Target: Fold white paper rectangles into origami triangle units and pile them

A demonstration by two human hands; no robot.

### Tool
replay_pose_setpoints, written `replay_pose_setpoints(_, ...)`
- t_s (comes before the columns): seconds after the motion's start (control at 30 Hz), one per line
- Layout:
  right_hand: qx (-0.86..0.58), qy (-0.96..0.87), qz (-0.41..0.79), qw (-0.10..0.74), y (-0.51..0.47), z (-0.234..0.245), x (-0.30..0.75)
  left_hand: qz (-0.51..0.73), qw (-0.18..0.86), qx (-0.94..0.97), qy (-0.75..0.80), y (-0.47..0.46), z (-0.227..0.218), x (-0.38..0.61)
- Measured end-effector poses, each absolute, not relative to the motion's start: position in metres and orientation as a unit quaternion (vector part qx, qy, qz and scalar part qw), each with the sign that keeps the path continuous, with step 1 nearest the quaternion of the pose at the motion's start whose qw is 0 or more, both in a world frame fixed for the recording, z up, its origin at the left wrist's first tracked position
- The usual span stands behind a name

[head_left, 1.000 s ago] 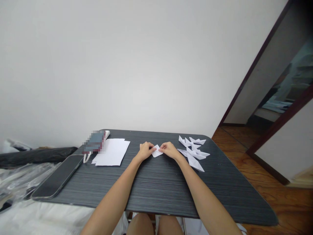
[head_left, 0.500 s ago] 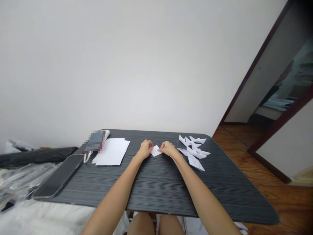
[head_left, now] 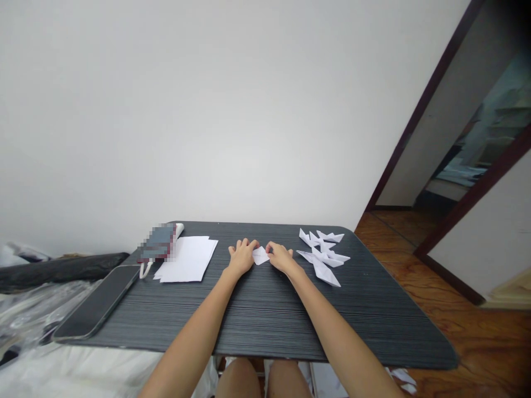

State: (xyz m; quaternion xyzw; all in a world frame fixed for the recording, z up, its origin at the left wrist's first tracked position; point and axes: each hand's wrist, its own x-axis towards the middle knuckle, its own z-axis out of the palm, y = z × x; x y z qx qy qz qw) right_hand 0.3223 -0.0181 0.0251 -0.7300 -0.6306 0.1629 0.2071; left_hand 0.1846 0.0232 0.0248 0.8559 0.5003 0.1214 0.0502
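Observation:
A small folded white paper (head_left: 260,255) lies on the dark striped table (head_left: 265,309) between my hands. My left hand (head_left: 241,255) rests on its left edge with fingers stretched forward, pressing down. My right hand (head_left: 280,256) presses its right edge, fingers curled lightly over the paper. Most of the paper is hidden under my fingers.
Several folded white paper boats (head_left: 323,254) lie at the right of my hands. A stack of white sheets (head_left: 187,258) and a blurred card-like object (head_left: 160,242) sit at the left, with a black phone (head_left: 98,301) near the left edge. A doorway (head_left: 468,166) opens on the right.
My hands have flattened from a pinch on the folded paper to pressing it down on the table. The view shifted slightly left.

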Motion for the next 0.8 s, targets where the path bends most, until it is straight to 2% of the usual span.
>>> replay_pose_setpoints(0.13,-0.732,-0.632,0.137,0.214,-0.023,0.019,0.321,0.127,0.035,0.867,0.481,0.022,0.026,0.183)
replay_pose_setpoints(0.27,-0.711,-0.65,0.077,0.258,-0.023,0.012,0.318,0.145,0.024,0.888,0.436,0.024,0.021,0.182)
replay_pose_setpoints(0.43,-0.71,-0.637,0.101,0.282,-0.016,0.009,0.317,0.185,0.046,0.899,0.395,0.03,0.018,0.179)
replay_pose_setpoints(0.57,-0.663,-0.655,0.119,0.343,-0.018,0.017,0.32,0.208,0.114,0.914,0.33,0.033,0.025,0.175)
replay_pose_setpoints(0.7,-0.589,-0.695,0.028,0.411,-0.025,0.033,0.325,0.323,0.083,0.894,0.3,0.033,0.035,0.174)
replay_pose_setpoints(0.8,-0.544,-0.743,0.012,0.391,-0.029,0.038,0.33,0.325,0.075,0.904,0.267,0.033,0.038,0.173)
